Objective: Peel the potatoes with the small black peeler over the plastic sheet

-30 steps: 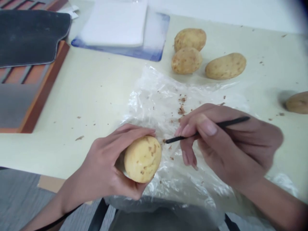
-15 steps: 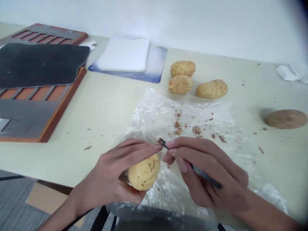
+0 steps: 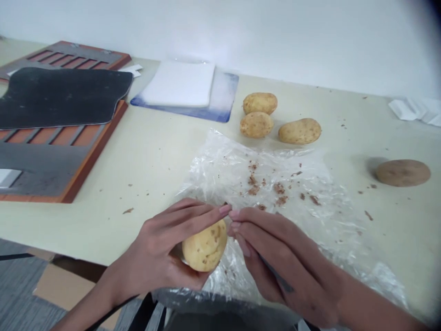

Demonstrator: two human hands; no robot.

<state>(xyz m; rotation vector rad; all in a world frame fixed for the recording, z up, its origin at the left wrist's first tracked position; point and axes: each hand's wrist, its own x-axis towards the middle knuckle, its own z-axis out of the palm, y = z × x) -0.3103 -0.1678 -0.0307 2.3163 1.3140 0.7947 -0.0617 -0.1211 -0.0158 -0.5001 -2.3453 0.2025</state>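
My left hand [image 3: 172, 241] is wrapped round a pale yellow potato [image 3: 205, 248], with brown spots on its exposed end. In my right hand [image 3: 285, 257] is a slim dark tool [image 3: 277, 275], pinched pen-like. Its shaft shows between thumb and fingers; the tip is mostly hidden by the fingertips, so I cannot tell its kind. The fingertips of both hands meet just above the potato's right side. Below them lies a crumpled clear plastic sheet [image 3: 220, 161], strewn with brown scrapings [image 3: 253, 188].
Beyond the sheet lie three yellowish potatoes [image 3: 299, 131]. A browner potato [image 3: 403, 173] rests at the right. Back centre, a white board [image 3: 181, 85] sits on a blue-edged sheet [image 3: 223, 108]. Wood-edged panels [image 3: 98, 158] and a black mat [image 3: 65, 99] occupy the left. Crumpled white paper [image 3: 408, 109] lies far right.
My right hand has shifted slightly left and down, its fingertips now against the left fingers. The tool's tip, visible before, is mostly covered. The left hand keeps its hold on the potato.
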